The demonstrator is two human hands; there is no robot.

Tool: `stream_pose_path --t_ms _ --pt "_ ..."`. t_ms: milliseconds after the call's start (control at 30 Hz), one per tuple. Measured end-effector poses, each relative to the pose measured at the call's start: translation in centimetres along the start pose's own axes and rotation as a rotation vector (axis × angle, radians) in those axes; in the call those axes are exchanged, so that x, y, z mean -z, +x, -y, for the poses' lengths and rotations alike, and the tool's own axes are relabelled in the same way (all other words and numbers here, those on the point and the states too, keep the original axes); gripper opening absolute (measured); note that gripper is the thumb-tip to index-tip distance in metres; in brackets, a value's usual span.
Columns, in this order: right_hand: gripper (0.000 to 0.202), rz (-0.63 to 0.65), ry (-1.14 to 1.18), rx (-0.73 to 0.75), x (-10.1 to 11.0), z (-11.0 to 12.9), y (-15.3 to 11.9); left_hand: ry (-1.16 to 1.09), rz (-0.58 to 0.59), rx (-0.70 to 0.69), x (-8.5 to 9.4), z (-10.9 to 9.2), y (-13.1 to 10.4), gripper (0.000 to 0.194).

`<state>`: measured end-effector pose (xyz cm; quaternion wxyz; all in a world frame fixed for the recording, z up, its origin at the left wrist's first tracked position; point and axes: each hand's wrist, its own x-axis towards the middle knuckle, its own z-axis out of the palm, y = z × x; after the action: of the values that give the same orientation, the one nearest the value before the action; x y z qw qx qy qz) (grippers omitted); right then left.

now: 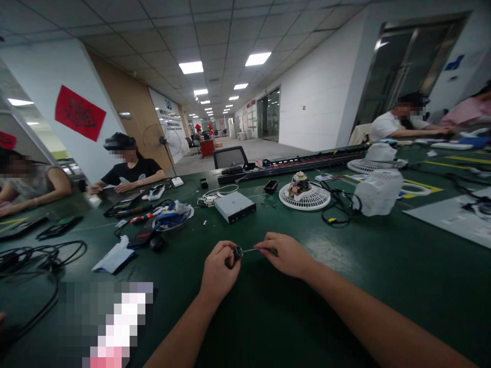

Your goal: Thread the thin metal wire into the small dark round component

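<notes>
My left hand (220, 268) is closed around a small round black part (238, 251) with a pale ring at its end, which faces right. In my right hand (286, 253) the fingers pinch a thin metal rod (251, 250). The rod points left, and its far end meets the ring end of the black part or lies just in front of it; I cannot tell which. Both hands are held over the green table (264, 317). Beyond them lies a silver disc drive (235, 206) with a black front.
A white fan grille with a motor (305, 194) and white housings (379, 191) stand at the right, cables beside them. A small black tray (271, 186) sits behind. Tools, a blue bundle (172, 214) and a paper packet (114, 255) lie left. Other people work around the table.
</notes>
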<state>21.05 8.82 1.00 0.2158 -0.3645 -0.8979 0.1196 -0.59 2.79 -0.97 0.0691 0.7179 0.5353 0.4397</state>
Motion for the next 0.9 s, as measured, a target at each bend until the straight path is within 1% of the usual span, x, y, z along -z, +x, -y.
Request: stream_pose_path --t_ms 100,233,300,467,600,700,800,900 --pt "0.03 0.0 -0.025 0.037 -0.2 0.3 0.0 -0.014 0.031 -0.017 0.0 -0.1 -0.1 0.031" --pt "0.032 -0.008 -0.121 -0.003 -0.2 0.7 -0.1 -0.031 0.095 -0.068 -0.1 -0.3 -0.3 0.03" --pt "0.032 0.008 -0.15 0.001 -0.2 0.8 -0.1 -0.021 0.097 -0.063 -0.2 -0.4 -0.3 0.03" --pt "0.031 0.056 -0.139 0.048 -0.1 1.1 -0.3 -0.014 0.109 -0.051 -0.2 -0.3 -0.3 0.03" --pt "0.031 0.043 -0.137 -0.015 0.1 1.5 -0.2 -0.015 0.117 -0.055 -0.2 -0.5 -0.3 0.03" --pt "0.031 0.063 -0.141 -0.048 0.2 1.6 -0.2 0.002 0.132 -0.051 -0.2 -0.7 -0.3 0.029" --pt "0.032 0.076 -0.143 -0.057 0.1 1.6 -0.1 0.03 0.137 -0.024 0.0 -0.8 -0.3 0.028" --pt "0.033 0.051 -0.143 -0.084 0.0 1.5 0.0 0.055 0.135 0.007 0.2 -0.8 -0.1 0.027"
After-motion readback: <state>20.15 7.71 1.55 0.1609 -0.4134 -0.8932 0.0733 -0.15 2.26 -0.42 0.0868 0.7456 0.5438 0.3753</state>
